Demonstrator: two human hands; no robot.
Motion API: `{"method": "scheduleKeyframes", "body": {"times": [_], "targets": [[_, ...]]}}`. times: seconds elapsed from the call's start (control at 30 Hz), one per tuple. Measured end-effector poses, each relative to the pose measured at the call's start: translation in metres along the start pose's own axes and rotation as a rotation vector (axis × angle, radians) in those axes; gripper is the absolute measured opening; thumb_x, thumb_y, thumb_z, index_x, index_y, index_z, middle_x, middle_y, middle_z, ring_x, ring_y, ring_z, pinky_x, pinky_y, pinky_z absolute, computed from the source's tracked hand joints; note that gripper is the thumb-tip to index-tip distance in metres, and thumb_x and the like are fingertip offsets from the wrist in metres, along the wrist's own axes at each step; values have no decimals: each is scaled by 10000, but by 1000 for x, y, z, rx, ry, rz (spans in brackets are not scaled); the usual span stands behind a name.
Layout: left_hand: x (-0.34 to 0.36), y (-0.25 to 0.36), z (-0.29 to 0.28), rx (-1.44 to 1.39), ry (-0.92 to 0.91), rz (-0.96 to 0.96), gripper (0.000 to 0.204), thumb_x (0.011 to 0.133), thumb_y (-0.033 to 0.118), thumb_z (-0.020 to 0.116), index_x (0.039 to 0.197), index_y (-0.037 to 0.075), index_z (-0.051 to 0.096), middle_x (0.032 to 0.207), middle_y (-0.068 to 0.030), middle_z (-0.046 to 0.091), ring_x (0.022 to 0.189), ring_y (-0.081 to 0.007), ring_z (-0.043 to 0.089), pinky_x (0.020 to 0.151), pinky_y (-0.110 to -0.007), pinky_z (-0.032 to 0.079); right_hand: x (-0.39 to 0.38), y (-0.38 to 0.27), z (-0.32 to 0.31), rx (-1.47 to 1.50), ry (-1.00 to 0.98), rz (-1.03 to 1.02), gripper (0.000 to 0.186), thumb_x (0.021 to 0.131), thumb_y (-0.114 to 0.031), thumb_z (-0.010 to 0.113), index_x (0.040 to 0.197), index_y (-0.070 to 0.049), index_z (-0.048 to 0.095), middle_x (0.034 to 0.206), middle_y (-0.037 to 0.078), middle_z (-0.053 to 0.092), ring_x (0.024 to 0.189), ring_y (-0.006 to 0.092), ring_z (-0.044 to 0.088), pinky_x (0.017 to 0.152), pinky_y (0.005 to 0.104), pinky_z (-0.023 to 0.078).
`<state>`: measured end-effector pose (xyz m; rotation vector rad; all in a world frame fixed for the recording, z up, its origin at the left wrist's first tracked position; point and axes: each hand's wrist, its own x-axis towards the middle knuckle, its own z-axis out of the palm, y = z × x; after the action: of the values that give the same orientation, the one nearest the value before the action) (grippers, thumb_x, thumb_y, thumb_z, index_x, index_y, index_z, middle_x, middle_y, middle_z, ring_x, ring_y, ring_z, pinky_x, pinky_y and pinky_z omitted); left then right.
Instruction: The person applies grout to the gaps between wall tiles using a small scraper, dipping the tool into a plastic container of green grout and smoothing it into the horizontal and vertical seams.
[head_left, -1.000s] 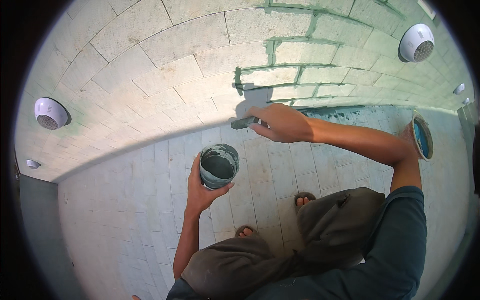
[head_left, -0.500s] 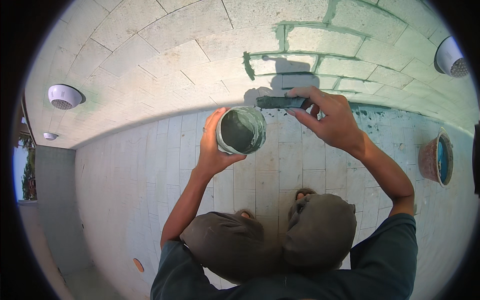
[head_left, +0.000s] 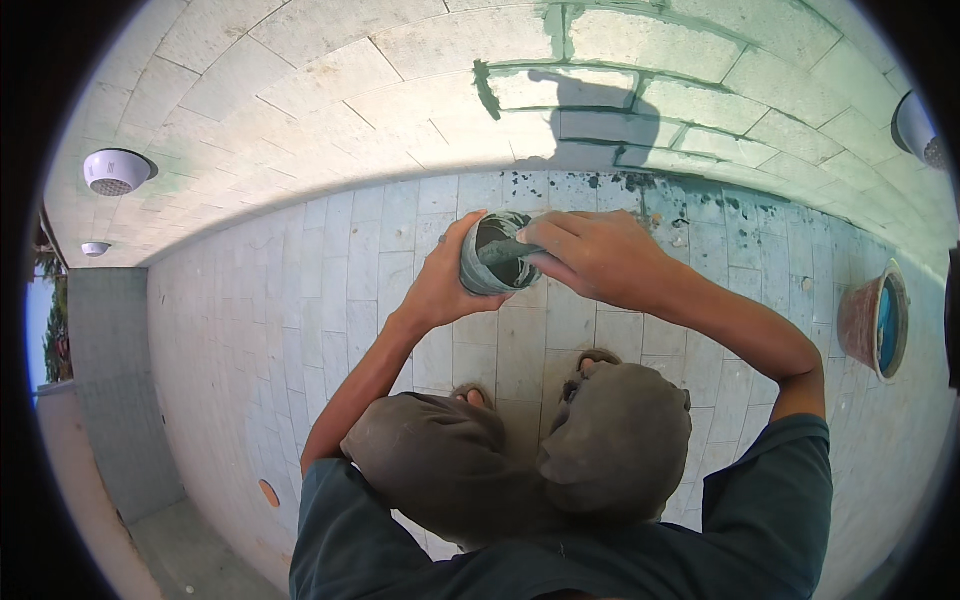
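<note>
My left hand [head_left: 437, 280] grips a round container [head_left: 483, 270] smeared with dark green paste, its opening tilted up toward me. In my right hand [head_left: 595, 255] is a small paste-coated tool [head_left: 505, 251], pinched in my fingers, with its end inside the container. In front of me the tiled wall [head_left: 300, 70] has dark green paste along some joints [head_left: 483, 90] on the middle and right part, partly in my shadow.
A bucket [head_left: 862, 320] with blue inside stands at the right. Green splatters [head_left: 700, 195] lie on the tiled floor [head_left: 290, 330] along the wall's foot. Round white fixtures [head_left: 115, 172] are on the wall. My knees and sandalled feet [head_left: 475, 397] are below.
My right hand has come from beside the wall down to the container, bringing the tool's end inside it. My left hand has raised the container toward the right hand.
</note>
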<state>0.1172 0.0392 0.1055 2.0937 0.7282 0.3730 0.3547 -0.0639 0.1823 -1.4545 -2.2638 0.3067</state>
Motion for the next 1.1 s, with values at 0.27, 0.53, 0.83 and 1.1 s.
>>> {"method": "scheduleKeyframes", "body": {"times": [0.27, 0.53, 0.83, 1.1], "targets": [[-23, -12, 5, 45, -50, -10, 1049, 631, 266, 897, 1479, 67, 312, 1384, -197, 510, 1275, -362, 515, 1080, -435, 420, -9, 2, 45, 150, -24, 24, 257, 931, -168, 626, 1168, -69, 630, 1042, 110, 679, 865, 331, 674, 725, 411, 553], [-37, -13, 7, 96, -73, 129, 1055, 597, 167, 905, 1480, 122, 330, 1449, -183, 441, 1323, -407, 451, 1100, -466, 414, 8, -20, 73, 37, -340, -36, 257, 806, -22, 629, 1054, -21, 695, 983, 156, 688, 863, 337, 696, 749, 420, 563], [-65, -42, 6, 51, 192, 383, 1098, 551, 118, 937, 1476, 125, 346, 1455, -174, 441, 1362, -383, 414, 1117, -455, 391, 24, -54, 43, -233, -251, -167, 384, 827, -77, 639, 1209, -54, 668, 1018, 111, 667, 957, 243, 675, 693, 370, 580], [-66, -56, 7, 114, 283, 460, 1058, 543, 93, 933, 1447, 107, 384, 1420, -153, 462, 1305, -370, 465, 1077, -447, 429, 33, -58, 86, -194, -469, -137, 225, 823, -37, 630, 1034, -26, 710, 920, 144, 687, 850, 286, 700, 689, 396, 583]]}}
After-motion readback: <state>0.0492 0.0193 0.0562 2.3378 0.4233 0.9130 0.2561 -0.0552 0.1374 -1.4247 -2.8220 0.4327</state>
